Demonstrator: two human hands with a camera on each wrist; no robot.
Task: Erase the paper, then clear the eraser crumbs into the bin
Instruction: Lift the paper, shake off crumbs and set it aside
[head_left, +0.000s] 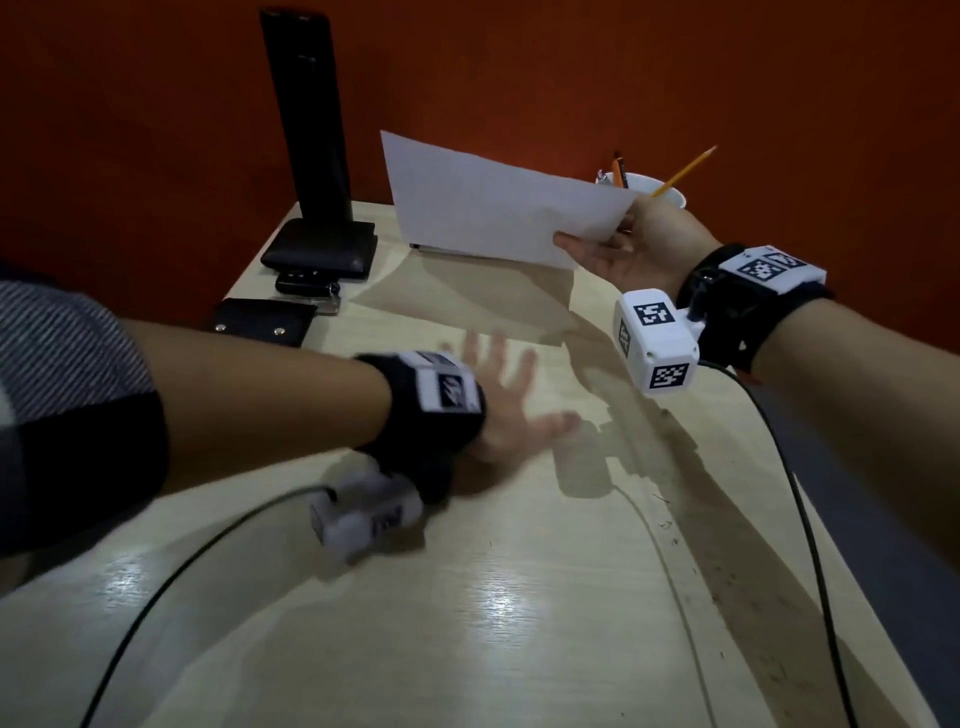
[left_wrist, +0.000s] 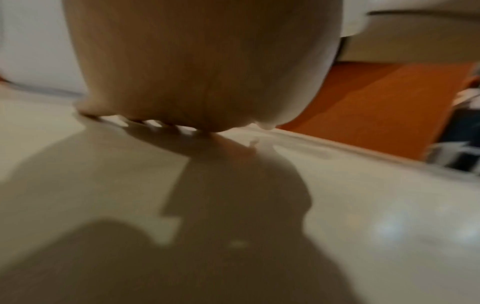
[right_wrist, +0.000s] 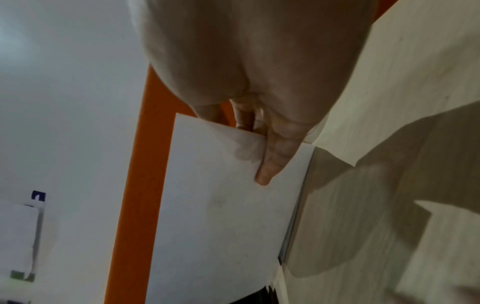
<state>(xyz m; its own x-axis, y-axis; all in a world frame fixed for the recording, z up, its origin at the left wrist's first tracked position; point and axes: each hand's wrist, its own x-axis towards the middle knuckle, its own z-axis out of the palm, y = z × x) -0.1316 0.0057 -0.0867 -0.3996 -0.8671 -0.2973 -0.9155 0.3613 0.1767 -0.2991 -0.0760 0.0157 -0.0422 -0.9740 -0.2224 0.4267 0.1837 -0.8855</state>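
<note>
A white sheet of paper (head_left: 488, 200) is lifted off the table at the back, tilted up toward the wall. My right hand (head_left: 618, 244) pinches its right edge; in the right wrist view the thumb (right_wrist: 272, 160) lies on the paper (right_wrist: 221, 216). My left hand (head_left: 509, 395) is spread flat with straight fingers on the pale wooden table (head_left: 467, 597), blurred by motion. In the left wrist view the palm (left_wrist: 197, 72) sits just over the table (left_wrist: 363, 205). Dark eraser crumbs (head_left: 722, 587) are scattered near the table's right edge. No bin or eraser is visible.
A black stand (head_left: 311, 130) on a black base, a key fob (head_left: 306, 285) and a black pouch (head_left: 260, 322) sit at the back left. A white cup (head_left: 649, 189) with pencils stands at the back right. Cables (head_left: 810, 545) trail from both wrists across the table.
</note>
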